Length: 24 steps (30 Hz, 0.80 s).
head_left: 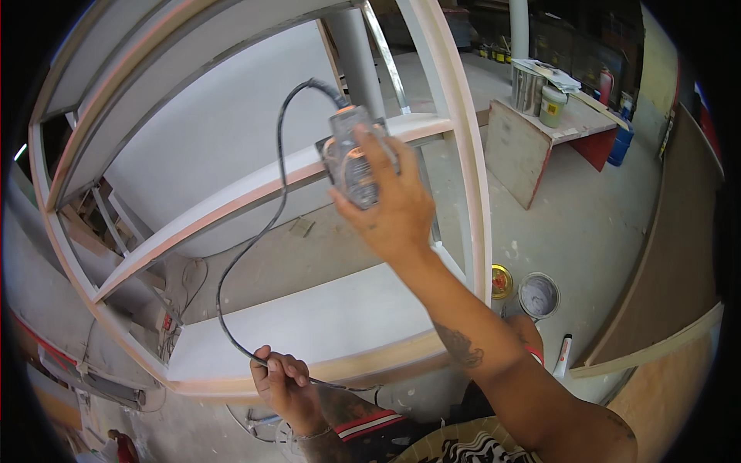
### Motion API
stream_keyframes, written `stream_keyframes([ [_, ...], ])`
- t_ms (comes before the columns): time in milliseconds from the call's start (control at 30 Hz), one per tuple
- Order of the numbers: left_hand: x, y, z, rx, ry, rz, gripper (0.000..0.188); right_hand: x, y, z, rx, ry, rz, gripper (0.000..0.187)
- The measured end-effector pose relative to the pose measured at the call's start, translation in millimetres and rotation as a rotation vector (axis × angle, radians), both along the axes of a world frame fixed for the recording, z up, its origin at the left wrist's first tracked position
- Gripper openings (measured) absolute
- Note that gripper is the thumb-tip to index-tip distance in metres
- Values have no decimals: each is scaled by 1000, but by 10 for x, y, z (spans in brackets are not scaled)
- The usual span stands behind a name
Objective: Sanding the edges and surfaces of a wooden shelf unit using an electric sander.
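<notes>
My right hand [397,197] is wrapped over a dusty grey and orange electric sander [356,166]. The sander is against the middle shelf [255,181] of a large white shelving frame, near its right upright [463,154]; whether its pad touches the surface is hidden. A black power cord [282,166] leaves the sander's top, loops down to the left and runs through my left hand [284,383]. The fingers of my left hand are closed on the cord in front of the frame's bottom shelf [309,312].
To the right stand an open can of grey paste [539,295], a yellow lid [502,282] and a white tube [563,356]. A low worktable [571,127] holding a metal bucket and a tub is farther back. A brown board [656,270] lines the right side.
</notes>
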<state>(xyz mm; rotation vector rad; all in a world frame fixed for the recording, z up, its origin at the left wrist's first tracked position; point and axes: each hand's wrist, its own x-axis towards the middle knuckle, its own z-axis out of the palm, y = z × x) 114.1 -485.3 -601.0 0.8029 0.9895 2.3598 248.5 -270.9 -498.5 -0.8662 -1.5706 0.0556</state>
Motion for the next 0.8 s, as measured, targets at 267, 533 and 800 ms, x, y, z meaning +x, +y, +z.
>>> stream_keyframes([
  [267,230,378,-32,-53,-25,-146,22,633,331,-71,38,85,-74,97],
  [533,122,480,356,-178,-109,-226,33,130,-23,101,-260,97,155,84],
  [800,-9,342,1168,-472,-419,-179,33,-206,-294,181,-375,35,-7,85],
])
